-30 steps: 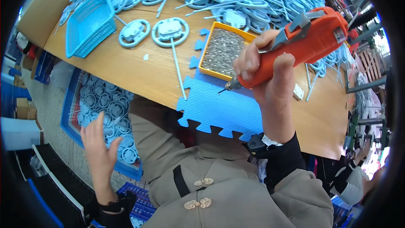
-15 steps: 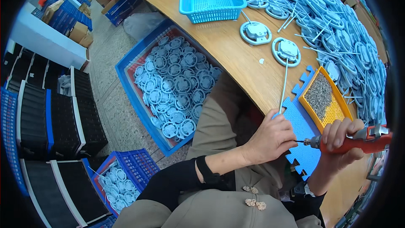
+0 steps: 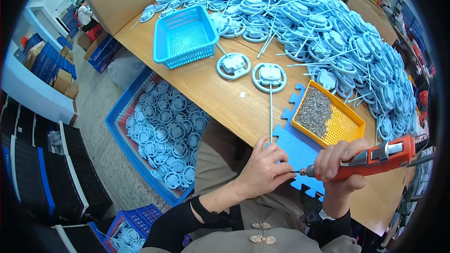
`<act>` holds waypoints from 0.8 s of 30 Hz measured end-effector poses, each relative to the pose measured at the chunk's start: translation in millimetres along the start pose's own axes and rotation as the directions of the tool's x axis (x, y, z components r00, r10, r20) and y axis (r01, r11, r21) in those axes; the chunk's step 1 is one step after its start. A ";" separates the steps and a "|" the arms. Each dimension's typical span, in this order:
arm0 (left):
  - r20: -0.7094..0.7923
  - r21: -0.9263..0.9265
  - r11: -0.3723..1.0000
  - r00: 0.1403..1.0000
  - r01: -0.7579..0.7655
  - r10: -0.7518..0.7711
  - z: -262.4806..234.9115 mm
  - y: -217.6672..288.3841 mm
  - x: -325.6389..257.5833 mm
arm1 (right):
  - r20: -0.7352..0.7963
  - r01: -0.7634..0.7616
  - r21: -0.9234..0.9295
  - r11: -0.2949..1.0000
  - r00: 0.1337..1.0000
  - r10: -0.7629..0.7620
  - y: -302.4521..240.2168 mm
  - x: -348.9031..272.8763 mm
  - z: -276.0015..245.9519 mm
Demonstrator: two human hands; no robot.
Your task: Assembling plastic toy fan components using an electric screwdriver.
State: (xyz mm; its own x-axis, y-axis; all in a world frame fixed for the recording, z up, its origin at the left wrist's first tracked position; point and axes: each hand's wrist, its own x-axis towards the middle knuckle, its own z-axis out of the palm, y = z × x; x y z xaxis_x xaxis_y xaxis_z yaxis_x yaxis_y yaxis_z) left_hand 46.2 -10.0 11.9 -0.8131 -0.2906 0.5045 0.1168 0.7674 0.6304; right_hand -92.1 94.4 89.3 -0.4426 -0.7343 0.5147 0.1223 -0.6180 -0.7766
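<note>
My right hand [image 3: 338, 164] is wrapped round a red electric screwdriver [image 3: 382, 158], whose thin bit points left. My left hand [image 3: 266, 169] is closed, and the bit's tip meets its fingertips. What those fingers pinch is hidden. A light-blue ring-shaped part [image 3: 269, 76] lies on the table, and its long rod [image 3: 271, 115] runs toward me and ends behind my left fingers. To its left is a second ring-shaped part [image 3: 233, 65]. Beneath and beyond my hands lies a blue foam mat [image 3: 294, 147], with a yellow tray [image 3: 347, 121] of small metal screws [image 3: 315, 111] on it.
A large heap of light-blue parts [image 3: 309, 18] covers the table's far side. A blue basket [image 3: 185, 56] stands at the table's left. Beside the table, a blue crate [image 3: 123, 126] on the floor holds many such parts. Black crates [image 3: 77, 178] line the left. A person [image 3: 85, 18] sits far off.
The view has swung, so the table and my hands sit further left and more of the heap shows. The screwdriver tilts up more at its rear. My left hand keeps its place by the rod.
</note>
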 end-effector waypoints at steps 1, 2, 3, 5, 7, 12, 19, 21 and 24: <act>0.007 -0.004 1.000 1.000 -0.005 0.005 0.5 -1.2 3.1 | 0.008 -0.018 0.018 1.000 1.000 0.018 -1.3 -0.7 -4.1; 0.034 0.007 1.000 0.999 -0.008 0.008 -0.5 -3.4 7.4 | 0.016 -0.036 0.035 0.999 0.999 0.036 -2.4 -1.6 -8.0; 0.065 0.009 1.000 0.998 -0.018 0.017 -0.7 -7.6 14.5 | -0.001 -0.031 0.022 0.999 1.000 0.031 -2.7 -2.4 -13.1; 0.082 0.094 0.994 0.995 0.056 -0.064 -13.3 -34.8 37.4 | -0.056 -0.016 0.001 1.000 0.998 0.016 -3.3 -2.9 -26.5; -0.039 0.390 0.914 0.994 0.112 -0.104 -20.6 -76.1 70.9 | -0.109 -0.013 -0.035 0.999 0.994 0.009 -8.3 -3.2 -36.7; -0.094 0.697 0.675 0.963 0.244 -0.251 -13.4 -136.7 130.4 | -0.166 -0.006 -0.077 0.997 0.986 -0.007 -13.1 -4.4 -45.7; -0.028 0.758 0.641 0.987 0.123 -0.156 -27.1 -137.6 102.8 | -0.209 0.011 -0.217 0.976 0.976 -0.057 -21.5 -4.1 -69.7; -0.050 0.662 0.748 0.999 0.049 -0.022 -43.5 -118.4 84.7 | -0.198 0.026 -0.205 0.978 0.978 -0.067 -23.1 -5.0 -76.3; -0.032 0.525 0.850 0.998 -0.032 0.057 -54.1 -54.0 64.5 | -0.226 0.009 -0.191 0.981 0.973 -0.053 -22.1 -0.1 -72.7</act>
State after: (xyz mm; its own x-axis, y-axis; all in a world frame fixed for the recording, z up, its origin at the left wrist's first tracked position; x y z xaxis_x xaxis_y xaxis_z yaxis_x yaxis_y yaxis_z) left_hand 18.3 -101.1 42.3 -0.7861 -0.2644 0.5587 -0.1744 0.9620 0.2099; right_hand -159.4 128.5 80.0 -0.6380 -0.6178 0.4597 -0.0540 -0.5596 -0.8270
